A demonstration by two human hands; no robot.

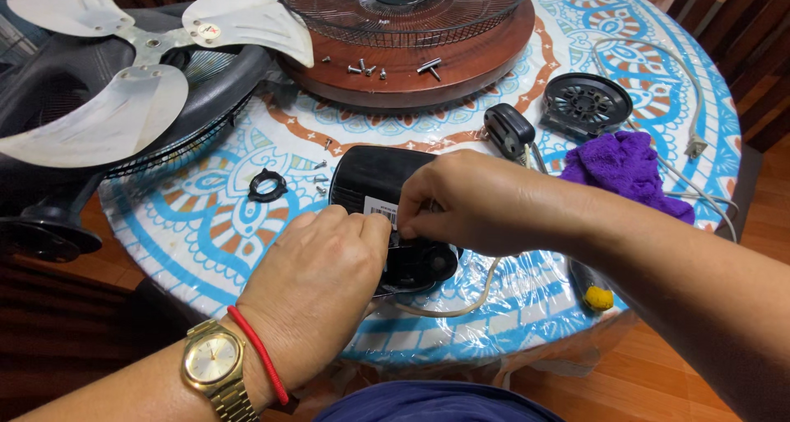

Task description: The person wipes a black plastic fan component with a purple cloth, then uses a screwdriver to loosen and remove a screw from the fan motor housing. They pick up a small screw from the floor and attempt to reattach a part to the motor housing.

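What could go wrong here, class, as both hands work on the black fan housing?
Loose screws lie beside the black housing; a nudge from the left hand could scatter them. The white cord loops under the right hand near the table edge and might snag, dragging the housing.

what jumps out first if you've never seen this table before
Both hands meet at the table's near edge: the left hand and right hand press on a black fan motor housing. A three-bladed fan blade lies at far left on a black grille, a wire fan guard sits on the brown turntable behind, and a purple cloth lies at right.
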